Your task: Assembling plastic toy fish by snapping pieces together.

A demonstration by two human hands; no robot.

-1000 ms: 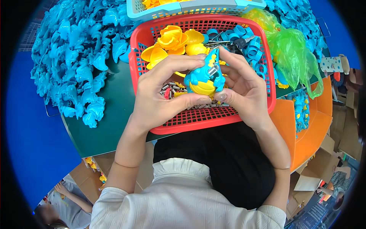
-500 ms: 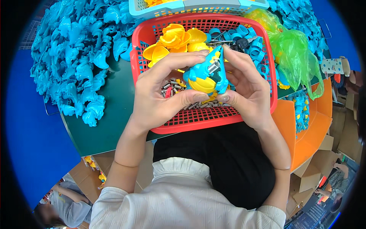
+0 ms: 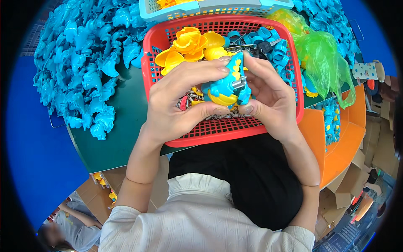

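Note:
Both my hands hold a blue and yellow plastic toy body (image 3: 221, 90) above the red basket. My left hand (image 3: 174, 98) grips its left half between thumb and fingers. On the other side my right hand (image 3: 273, 94) pinches a narrower blue part of the toy. A shiny metal pin (image 3: 239, 84) bridges the narrow gap between the two sides. Under my hands the red basket (image 3: 226, 137) holds yellow shell pieces (image 3: 189, 42), blue rings (image 3: 278, 54) and loose small metal pins (image 3: 222, 116).
Piles of blue plastic parts (image 3: 79, 63) cover the table's left and far right. A light blue basket (image 3: 218, 6) stands behind the red one. A green plastic bag (image 3: 321, 59) lies to the right, above an orange bin (image 3: 344, 134). Another person (image 3: 75, 229) is at lower left.
The toy's two sides have come closer together, narrowing the gap around the metal pin. The toy is turned slightly. Both hands keep their grip.

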